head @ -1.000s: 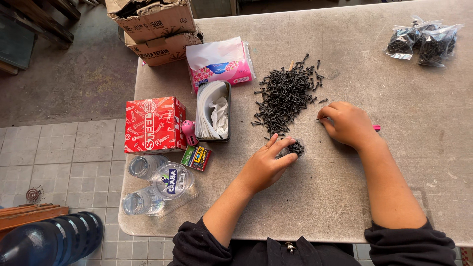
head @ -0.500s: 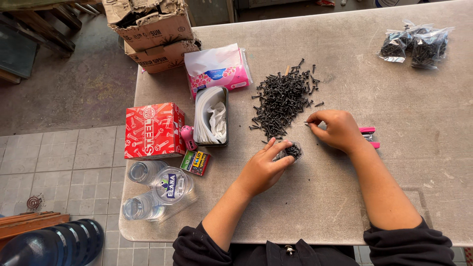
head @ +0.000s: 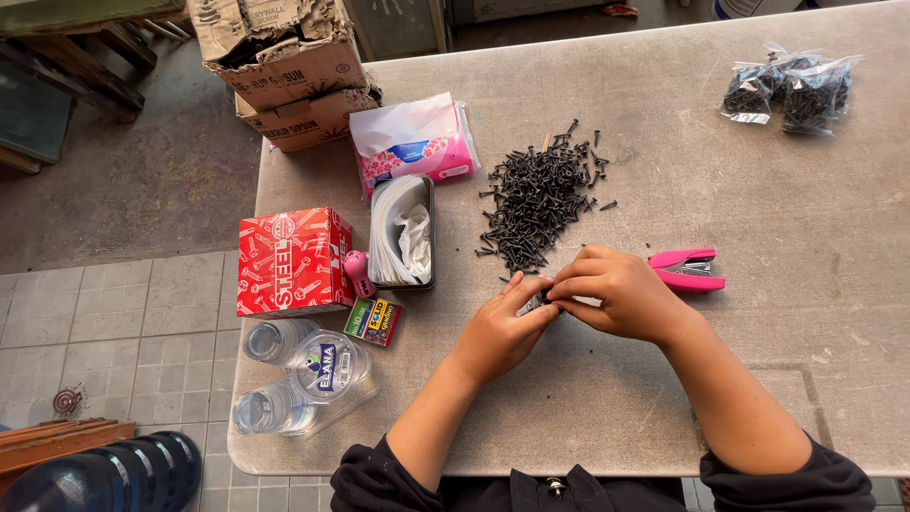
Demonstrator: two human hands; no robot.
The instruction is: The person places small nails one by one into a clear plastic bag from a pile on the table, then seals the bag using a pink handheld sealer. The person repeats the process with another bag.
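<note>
Both my left hand and my right hand meet fingertip to fingertip on the grey table, pinching a small bunch of black screws just below the loose screw pile, with a pink stapler beside my right hand.

Black screws are heaped on a grey, scuffed table. A stapler is finished in bright pink with a darker pink trim. Red with white lettering and white screw drawings is seen on the box. The tissue pack is coloured pink and white with a blue patch and a flower print. White plastic bags are kept in a dark grey tray. Clear bags of black screws are noted at the far corner. Clear bottles carry a blue-and-white label. Brown is shown by the cardboard cartons. Both sleeves are black.
</note>
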